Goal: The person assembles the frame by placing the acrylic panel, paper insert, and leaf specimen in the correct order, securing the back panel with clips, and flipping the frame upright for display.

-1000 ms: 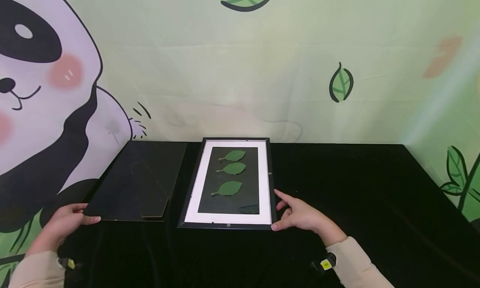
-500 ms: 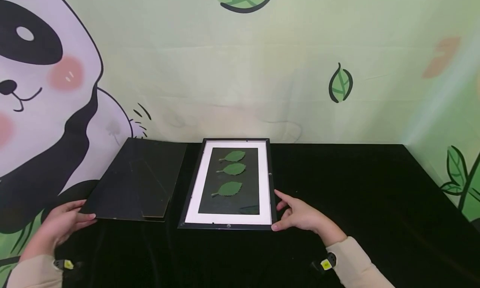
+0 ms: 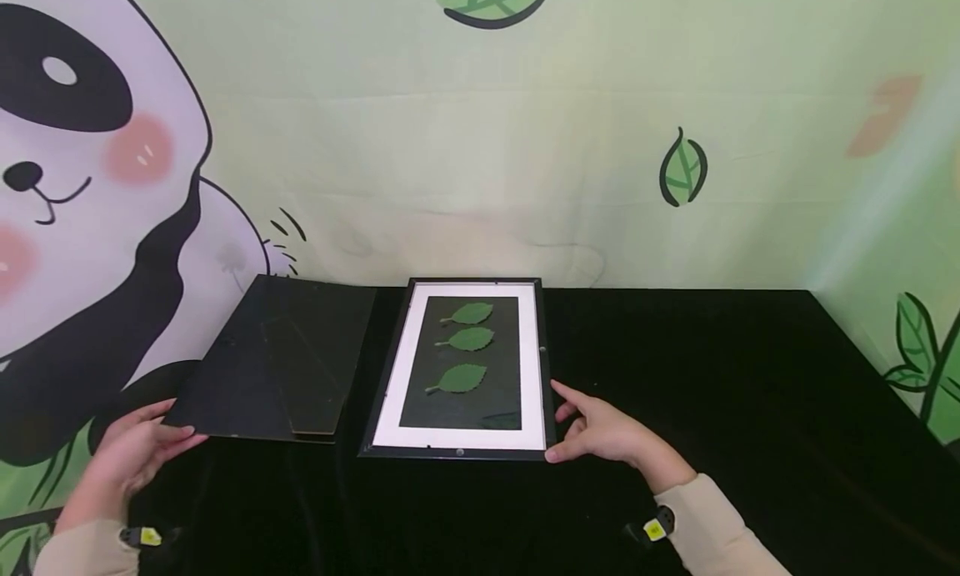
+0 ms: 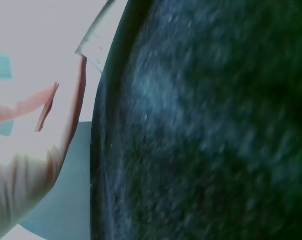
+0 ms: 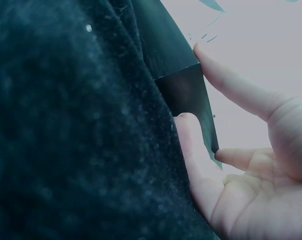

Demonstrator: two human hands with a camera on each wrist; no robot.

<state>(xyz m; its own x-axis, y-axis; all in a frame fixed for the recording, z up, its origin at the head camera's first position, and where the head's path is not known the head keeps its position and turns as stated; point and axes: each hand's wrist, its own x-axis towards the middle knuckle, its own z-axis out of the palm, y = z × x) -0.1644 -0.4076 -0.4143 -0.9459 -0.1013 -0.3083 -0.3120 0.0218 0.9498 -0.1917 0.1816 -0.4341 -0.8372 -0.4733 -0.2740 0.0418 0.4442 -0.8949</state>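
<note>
My left hand (image 3: 138,447) pinches the near left corner of a thin black board (image 3: 225,376), thumb on top and fingers below. The board looks slightly raised along its left side, and a kickstand flap (image 3: 303,376) shows on it. To its right a black picture frame (image 3: 551,343) with a white mat (image 3: 534,376) lies flat, three green leaves (image 3: 461,378) in a column within its dark centre. My right hand (image 3: 603,430) touches the frame's right side with its index finger, the thumb at the near right corner. In the right wrist view, fingers (image 5: 236,85) rest against the frame's side wall.
A black cloth (image 3: 712,376) covers the table. Behind it hangs a pale green backdrop (image 3: 450,151) with a printed panda (image 3: 165,251) and leaves. Much of the left wrist view is dark, blurred cloth (image 4: 216,125).
My left hand has slid its fingers further under the board's corner, and the board's left side has risen a little. My right hand and the picture frame have stayed in place.
</note>
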